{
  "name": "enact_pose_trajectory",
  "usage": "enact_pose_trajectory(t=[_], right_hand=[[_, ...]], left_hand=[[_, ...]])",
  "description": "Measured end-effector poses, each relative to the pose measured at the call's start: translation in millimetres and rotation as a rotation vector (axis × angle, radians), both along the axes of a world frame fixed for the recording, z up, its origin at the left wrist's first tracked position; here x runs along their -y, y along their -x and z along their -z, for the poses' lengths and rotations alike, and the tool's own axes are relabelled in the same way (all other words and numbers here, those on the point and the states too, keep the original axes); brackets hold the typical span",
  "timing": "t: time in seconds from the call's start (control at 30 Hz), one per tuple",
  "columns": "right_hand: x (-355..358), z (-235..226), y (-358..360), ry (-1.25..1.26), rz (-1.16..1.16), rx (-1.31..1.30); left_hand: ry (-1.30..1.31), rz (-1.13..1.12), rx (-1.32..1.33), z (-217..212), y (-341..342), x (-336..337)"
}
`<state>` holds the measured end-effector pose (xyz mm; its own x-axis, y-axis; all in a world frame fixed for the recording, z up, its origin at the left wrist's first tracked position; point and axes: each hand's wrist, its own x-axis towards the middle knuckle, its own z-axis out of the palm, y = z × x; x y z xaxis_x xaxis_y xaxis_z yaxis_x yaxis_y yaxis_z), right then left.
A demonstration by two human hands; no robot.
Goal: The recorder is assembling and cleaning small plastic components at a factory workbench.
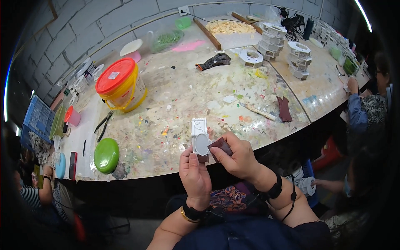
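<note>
R grip (239, 157); glove (213, 61), bkt (125, 93) beyond

I can't read a word or number from here. Beyond the left hand (196, 177), ahead and to its left, a small white label (113, 75) lies on the red lid (123, 68) of a yellow bucket (118, 96) — its marks reach me too small to make out. On the bucket's side, likewise ahead and left of that hand, there's a pale printed patch (140, 90) — too blurred for me to read.
</note>
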<state>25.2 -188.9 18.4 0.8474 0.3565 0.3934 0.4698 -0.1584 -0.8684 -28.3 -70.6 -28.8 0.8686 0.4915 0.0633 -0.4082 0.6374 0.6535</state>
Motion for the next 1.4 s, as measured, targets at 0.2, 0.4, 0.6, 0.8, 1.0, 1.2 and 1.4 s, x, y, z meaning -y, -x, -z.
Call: enact_pose_trajectory(t=[0.2,0.4,0.6,0.8,1.0,1.2,1.4], right_hand=[[11,-11,-12,0.128,-0.028,0.209],[8,-16,-13,0.172,-0.092,0.187],[5,-23,-11,0.361,-0.014,0.352],[1,-25,-15,0.437,-0.003,0.435],[0,-24,-15,0.382,-0.009,0.486],[1,-23,-15,0.38,0.08,0.487],[2,-26,-16,0.41,0.019,0.501]], left_hand=[[-0.097,0.012,0.0,0,-2,1],[-0.134,0.023,0.022,-2,-3,5],[-0.161,0.013,-0.024,-7,-3,7],[-0.215,0.035,-0.057,-10,-4,6],[-0.296,0.037,-0.08,-9,-7,4],[-0.329,0.044,-0.072,-6,-9,3],[-0.318,0.03,-0.096,-8,-10,5]])
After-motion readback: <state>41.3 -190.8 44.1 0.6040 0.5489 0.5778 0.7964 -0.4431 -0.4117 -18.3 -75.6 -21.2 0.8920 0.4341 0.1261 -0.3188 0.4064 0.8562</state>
